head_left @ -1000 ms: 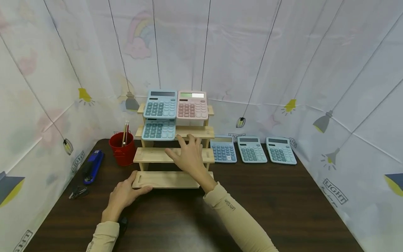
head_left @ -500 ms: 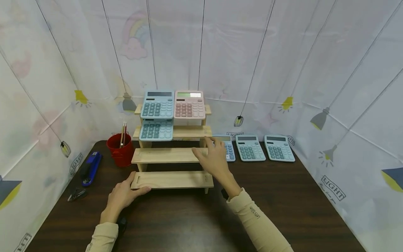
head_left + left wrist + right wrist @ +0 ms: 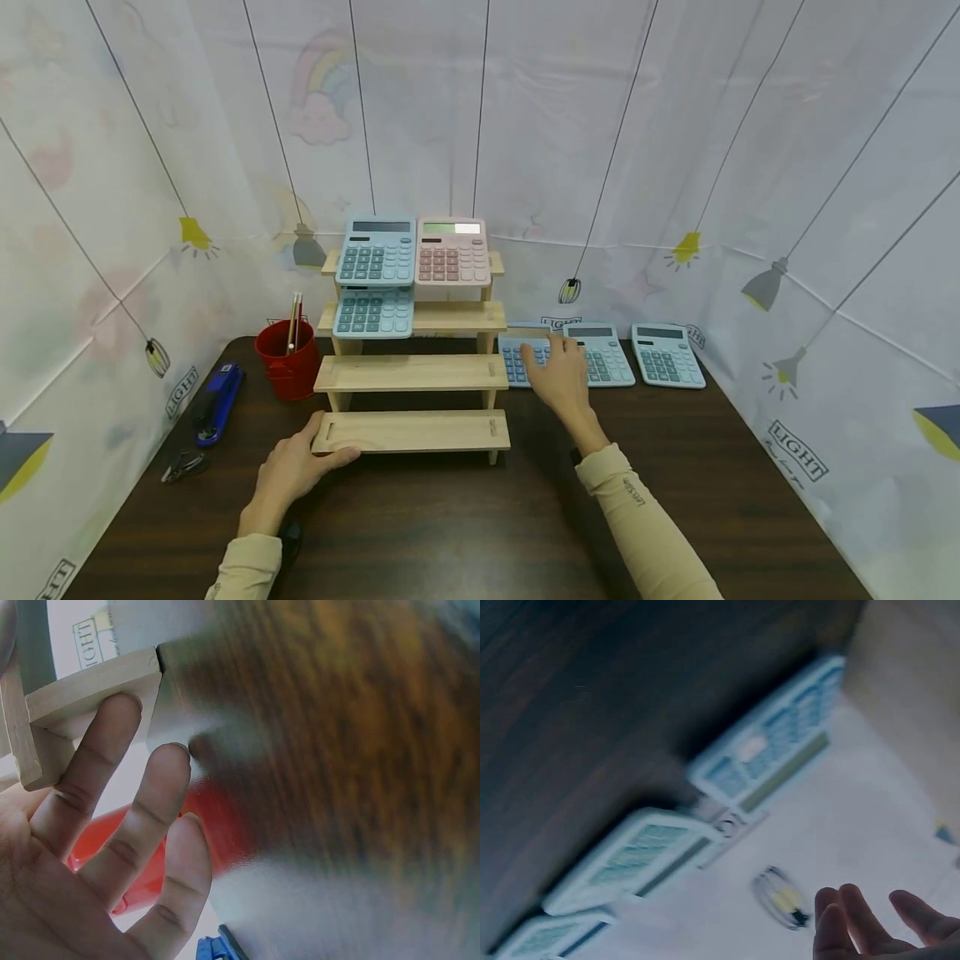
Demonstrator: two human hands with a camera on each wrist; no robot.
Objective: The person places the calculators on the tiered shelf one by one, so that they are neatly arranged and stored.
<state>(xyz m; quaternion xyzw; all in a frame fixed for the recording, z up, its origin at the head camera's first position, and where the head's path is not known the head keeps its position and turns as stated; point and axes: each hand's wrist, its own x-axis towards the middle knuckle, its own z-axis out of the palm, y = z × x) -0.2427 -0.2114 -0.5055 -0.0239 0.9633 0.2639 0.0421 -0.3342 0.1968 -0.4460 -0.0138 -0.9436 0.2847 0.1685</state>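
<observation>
A tiered wooden display stand (image 3: 411,372) stands on the dark table in the head view. My left hand (image 3: 288,471) grips the left end of its lowest shelf, thumb along the front edge; in the left wrist view the fingers (image 3: 116,739) lie against the wooden side support. A blue calculator (image 3: 375,251) and a pink calculator (image 3: 452,252) lean on the top tier, another blue calculator (image 3: 372,312) on the tier below. My right hand (image 3: 561,379) hovers with spread fingers over the row at right, overlapping a blue calculator (image 3: 512,354) and a lighter blue calculator (image 3: 615,362).
Another light blue calculator (image 3: 668,357) lies at the row's right end. Left of the stand are a red bucket (image 3: 288,371) holding pencils, a blue stapler (image 3: 219,404) and a small dark metal item (image 3: 183,465). A patterned white curtain (image 3: 600,150) encloses the table (image 3: 465,533).
My right hand has moved rightward from in front of the stand's middle tiers to the calculators on the table. The left hand has kept its grip on the lowest shelf.
</observation>
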